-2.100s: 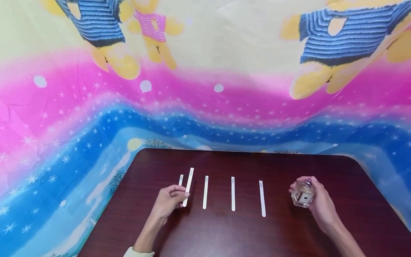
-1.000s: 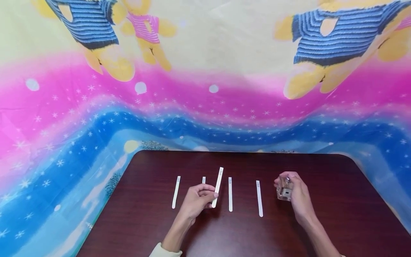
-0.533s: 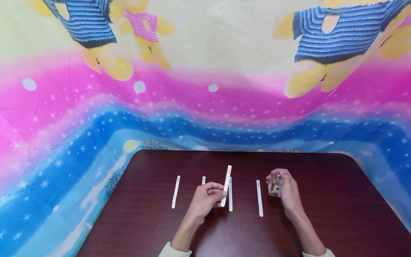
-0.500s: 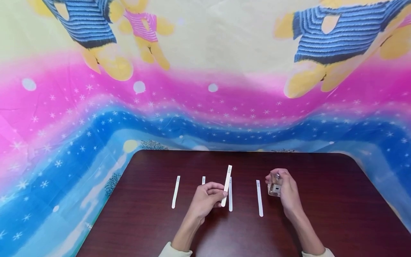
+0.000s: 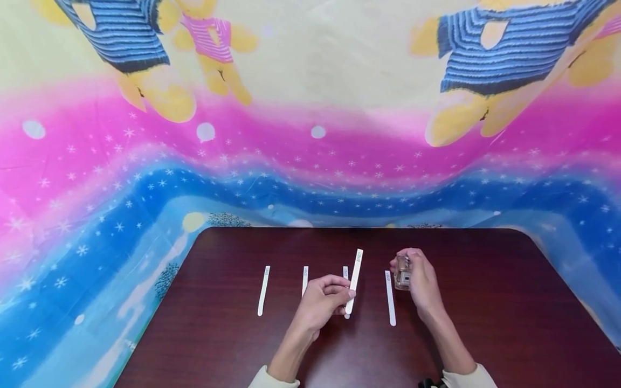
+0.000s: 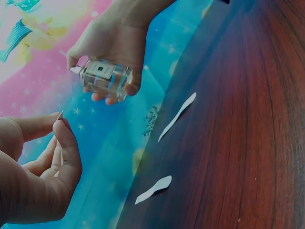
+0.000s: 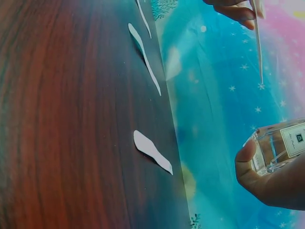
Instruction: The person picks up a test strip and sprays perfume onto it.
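Observation:
A white paper test strip stands up at a slant above the table, pinched between thumb and fingers of my left hand. My right hand grips a clear glass perfume bottle with a pale label, raised just right of the strip and apart from it. In the left wrist view the bottle lies tilted in the right palm, with a finger near its spray top. From the right wrist, the held strip is seen nearly edge-on.
Several more strips lie spaced in a row on the dark wooden table: a left strip, one partly behind the left hand, one behind the held strip, and a right strip. A printed cloth hangs behind.
My left hand has carried the strip rightward along the row. My right hand has moved left with the bottle, narrowing the gap between them.

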`<move>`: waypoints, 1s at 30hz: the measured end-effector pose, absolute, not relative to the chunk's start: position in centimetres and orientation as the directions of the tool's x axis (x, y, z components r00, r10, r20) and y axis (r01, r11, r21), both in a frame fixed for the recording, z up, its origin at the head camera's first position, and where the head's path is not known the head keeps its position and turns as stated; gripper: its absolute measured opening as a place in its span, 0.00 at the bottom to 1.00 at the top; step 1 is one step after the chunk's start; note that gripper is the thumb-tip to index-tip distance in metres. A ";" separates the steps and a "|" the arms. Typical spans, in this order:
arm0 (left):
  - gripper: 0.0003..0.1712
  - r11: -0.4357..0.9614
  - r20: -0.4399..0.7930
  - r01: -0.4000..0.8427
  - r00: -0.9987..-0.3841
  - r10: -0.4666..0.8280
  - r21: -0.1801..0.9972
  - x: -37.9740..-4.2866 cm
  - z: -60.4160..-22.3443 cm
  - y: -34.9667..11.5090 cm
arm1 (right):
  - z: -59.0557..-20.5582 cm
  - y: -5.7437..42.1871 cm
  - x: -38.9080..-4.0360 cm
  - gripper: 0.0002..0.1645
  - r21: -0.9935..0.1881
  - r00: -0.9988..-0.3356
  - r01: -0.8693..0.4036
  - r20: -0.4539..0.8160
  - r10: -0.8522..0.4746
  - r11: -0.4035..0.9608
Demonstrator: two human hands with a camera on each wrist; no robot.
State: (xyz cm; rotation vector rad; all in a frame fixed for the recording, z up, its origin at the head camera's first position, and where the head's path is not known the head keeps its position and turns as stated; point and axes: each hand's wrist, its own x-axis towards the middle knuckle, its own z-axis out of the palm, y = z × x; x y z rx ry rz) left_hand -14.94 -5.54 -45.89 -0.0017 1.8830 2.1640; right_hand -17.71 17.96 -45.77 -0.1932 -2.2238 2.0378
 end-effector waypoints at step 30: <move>0.14 -0.151 -0.157 -0.196 -0.958 0.241 0.969 -13.9 -46.4 -3.9 | -47.4 16.5 -17.4 0.19 -0.930 -0.963 0.000 0.100 0.251 0.368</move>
